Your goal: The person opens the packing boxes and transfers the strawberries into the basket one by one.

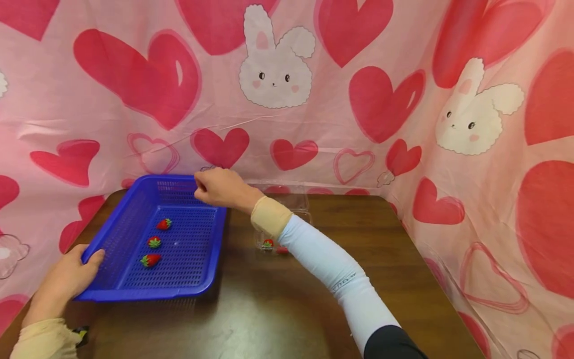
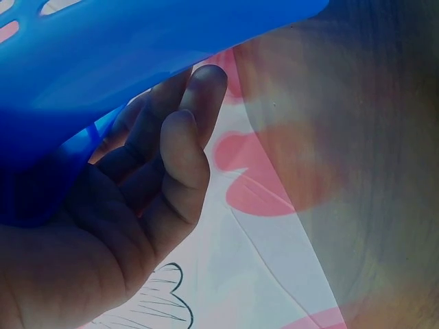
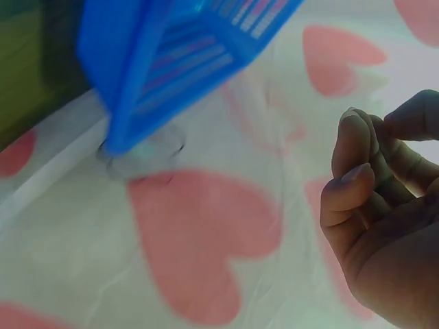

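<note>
Left hand [image 1: 67,274] grips the near left rim of the basket [image 1: 148,294], presumably steadying it at table's [image 1: 385,239] left, three strawberries [image 1: 154,242] inside; right hand [image 1: 224,187], loosely curled, apparently empty, near far right corner.

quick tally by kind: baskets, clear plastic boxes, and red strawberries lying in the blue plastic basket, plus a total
Blue rectangular plastic basket: 1
Clear plastic box: 1
Red strawberries with green leaves, lying in the basket: 3
Total: 5

Brown wood-grain table [image 1: 381,259], clear plastic container [image 1: 293,201] on it
</note>
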{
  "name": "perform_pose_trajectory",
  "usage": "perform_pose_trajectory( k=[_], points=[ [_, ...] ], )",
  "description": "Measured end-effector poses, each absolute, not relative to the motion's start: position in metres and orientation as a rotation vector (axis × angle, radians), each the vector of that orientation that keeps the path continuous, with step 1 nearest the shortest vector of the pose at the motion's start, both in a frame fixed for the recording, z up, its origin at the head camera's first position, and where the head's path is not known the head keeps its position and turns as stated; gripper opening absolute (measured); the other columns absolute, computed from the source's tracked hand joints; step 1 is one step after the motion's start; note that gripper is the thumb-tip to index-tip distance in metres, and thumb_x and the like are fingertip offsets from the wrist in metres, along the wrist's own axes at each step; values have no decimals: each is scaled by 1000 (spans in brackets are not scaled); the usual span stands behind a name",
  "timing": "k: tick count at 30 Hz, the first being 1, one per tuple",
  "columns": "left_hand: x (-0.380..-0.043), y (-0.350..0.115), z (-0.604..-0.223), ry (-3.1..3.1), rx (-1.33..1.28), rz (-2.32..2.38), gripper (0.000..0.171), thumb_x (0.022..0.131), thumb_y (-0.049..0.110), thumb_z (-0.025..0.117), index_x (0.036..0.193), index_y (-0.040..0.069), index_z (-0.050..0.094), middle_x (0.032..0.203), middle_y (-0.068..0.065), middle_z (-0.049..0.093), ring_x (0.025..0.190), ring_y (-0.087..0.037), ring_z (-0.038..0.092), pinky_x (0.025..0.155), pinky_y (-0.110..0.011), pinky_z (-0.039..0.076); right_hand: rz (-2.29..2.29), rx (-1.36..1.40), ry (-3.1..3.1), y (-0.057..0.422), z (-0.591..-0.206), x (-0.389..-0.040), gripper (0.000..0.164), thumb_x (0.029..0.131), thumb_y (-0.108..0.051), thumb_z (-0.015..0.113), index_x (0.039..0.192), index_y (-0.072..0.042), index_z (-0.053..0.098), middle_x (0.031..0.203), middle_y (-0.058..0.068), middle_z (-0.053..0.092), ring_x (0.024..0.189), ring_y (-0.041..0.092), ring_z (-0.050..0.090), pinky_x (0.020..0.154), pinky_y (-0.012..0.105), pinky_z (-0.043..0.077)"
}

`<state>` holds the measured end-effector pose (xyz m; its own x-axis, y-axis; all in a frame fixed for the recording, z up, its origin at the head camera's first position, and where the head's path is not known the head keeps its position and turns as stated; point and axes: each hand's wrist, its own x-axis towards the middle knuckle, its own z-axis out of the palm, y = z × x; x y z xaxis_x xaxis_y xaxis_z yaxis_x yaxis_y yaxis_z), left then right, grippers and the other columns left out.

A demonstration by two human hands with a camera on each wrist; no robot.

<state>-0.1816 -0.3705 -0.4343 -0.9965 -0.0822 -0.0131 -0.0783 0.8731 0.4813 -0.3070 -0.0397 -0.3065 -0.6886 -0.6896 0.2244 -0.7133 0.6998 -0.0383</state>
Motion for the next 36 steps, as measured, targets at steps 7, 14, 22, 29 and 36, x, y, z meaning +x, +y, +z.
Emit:
perform_pose_trajectory(
  k=[7,14,22,29,36],
  points=[
    [-182,-375,-433,-3051,138,-757,58,103,35,41,127,-18,37,112,-48,50,96,-64,51,76,-64,44,290,1068,-2693,23,-314,-316,12,89,-19,54,77,-15,52,65,-5,48,63,11,49,56,23,36],
    [-183,-378,-432,-3062,142,-745,59,103,35,41,126,-18,37,112,-48,50,96,-64,51,76,-65,43,263,1085,-2802,70,-341,-318,9,90,-15,57,81,-13,59,69,-4,54,66,12,51,63,25,44],
    [-182,-376,-434,-3044,129,-738,57,103,34,42,125,-18,39,111,-48,51,96,-65,51,75,-65,44,225,1132,-3165,100,-372,-316,12,92,-17,66,103,-13,68,85,-1,66,74,14,59,72,27,54],
    [-182,-374,-433,-3080,154,-761,60,103,36,40,127,-18,37,114,-48,49,96,-64,50,76,-65,44,203,1128,-3321,106,-395,-319,24,89,-22,71,111,-12,69,92,0,69,82,13,61,77,30,54],
    [-183,-372,-434,-3077,158,-763,60,103,37,40,127,-18,37,114,-48,48,97,-65,50,76,-65,44,303,1216,-3353,105,-414,-323,20,86,-28,74,102,-17,71,74,-6,63,66,8,54,63,23,46]
  ],
)
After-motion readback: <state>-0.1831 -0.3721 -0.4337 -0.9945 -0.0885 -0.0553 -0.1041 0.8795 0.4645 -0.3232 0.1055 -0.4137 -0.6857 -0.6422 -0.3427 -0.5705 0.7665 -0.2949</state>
